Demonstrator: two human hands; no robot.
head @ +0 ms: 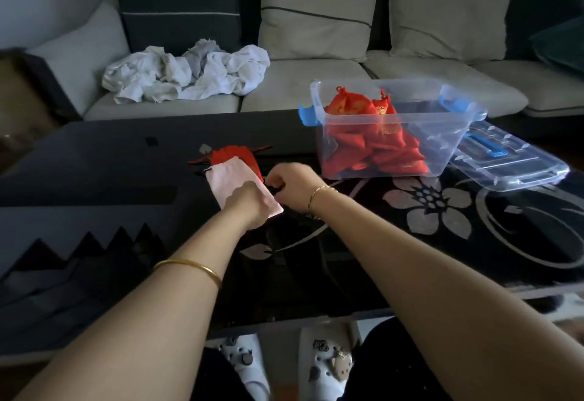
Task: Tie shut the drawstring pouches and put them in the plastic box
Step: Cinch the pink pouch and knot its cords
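We've got the pink drawstring pouch (229, 179) lying on the bench (94, 163), overlapping a red pouch (234, 155). Our left hand (249, 203) is on it, but the fingers are tucked under the fabric, so we can't tell how they sit. Our right hand (292, 182) has its fingers curled, pinching the dark drawstring (274, 191). The plastic box (442, 135) sits off to the right.

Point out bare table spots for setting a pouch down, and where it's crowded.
Bare: the dark tabletop left of the pink pouch and red pouch; also the flowered patch in front of the plastic box and lid, right of the right forearm. Crowded: between pouches and box, where the left hand and right hand work.
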